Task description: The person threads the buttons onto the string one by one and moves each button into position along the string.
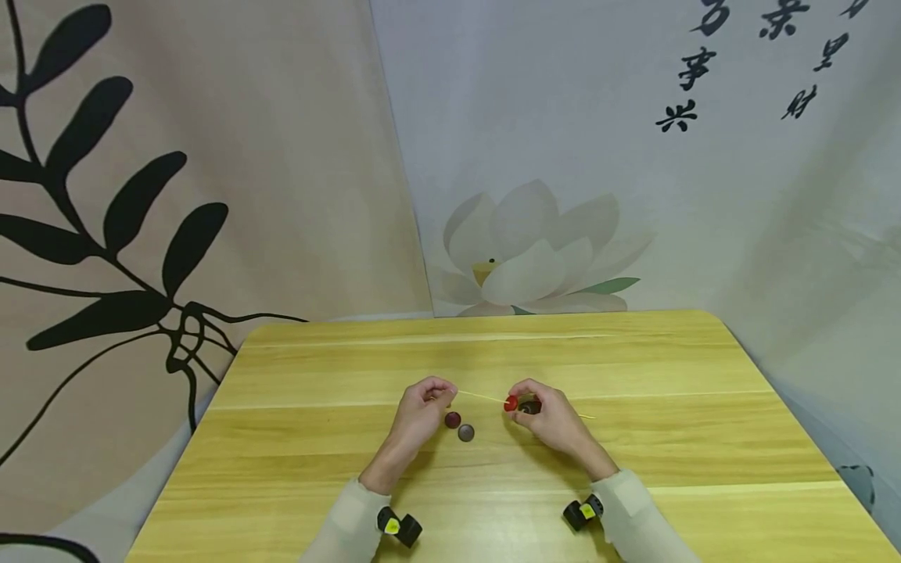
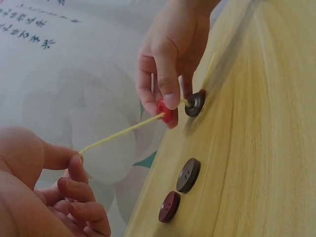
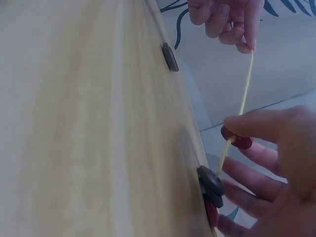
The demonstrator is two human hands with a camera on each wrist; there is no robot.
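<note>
A thin yellow string point(image 1: 482, 396) stretches between the two hands. My left hand point(image 1: 417, 414) pinches one end of it between thumb and fingertip. My right hand point(image 1: 556, 422) pinches a red button point(image 2: 164, 111) by thumb and fingers, and the string passes through it. Further along the string, beneath the right hand, a dark brown button point(image 2: 195, 104) sits low at the tabletop. In the right wrist view a second red button point(image 3: 211, 211) shows just below the dark one. Between the hands, a maroon button point(image 1: 453, 420) and a grey-brown button point(image 1: 466, 432) lie loose, nearer the left hand.
Everything lies on a light wood-grain table point(image 1: 317, 375). The string's other tail point(image 1: 586, 417) sticks out past the right hand. Behind the table's far edge hangs a printed cloth point(image 1: 324, 156). Each wrist carries a small black camera.
</note>
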